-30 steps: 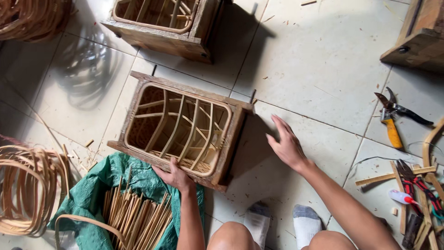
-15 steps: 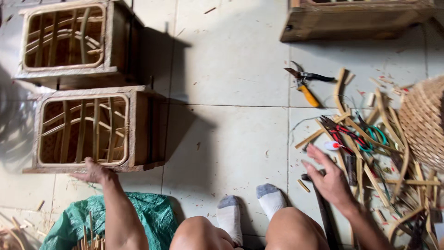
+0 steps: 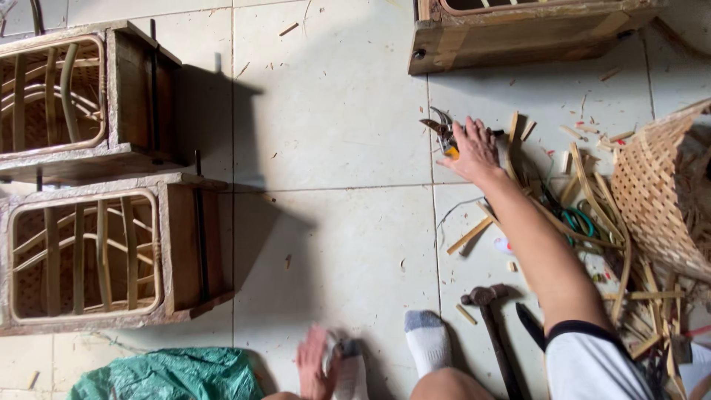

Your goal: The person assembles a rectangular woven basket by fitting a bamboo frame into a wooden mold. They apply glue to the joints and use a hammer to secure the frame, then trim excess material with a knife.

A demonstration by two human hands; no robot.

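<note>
My right hand [image 3: 474,152] reaches out over the tiled floor and lies on the pruning shears [image 3: 444,135] with yellow-orange handles, its fingers over the handles. Whether the fingers close around them I cannot tell. My left hand [image 3: 315,363] is blurred near my socked left foot [image 3: 348,370] at the bottom edge, fingers apart and holding nothing. A wooden frame mould with rattan ribs inside [image 3: 111,255] lies on its side at the left, apart from both hands.
A second wooden mould [image 3: 81,96] sits above the first, a third [image 3: 526,33] at the top. A woven basket [image 3: 659,192] stands at right among scattered bamboo strips [image 3: 592,200]. A hammer [image 3: 489,311] lies by my right leg, a green tarp [image 3: 170,374] bottom left.
My right hand moved up from the pile of strips and tools to the pruning shears. My left hand left the mould's edge and came back to my foot. The view shifted slightly.
</note>
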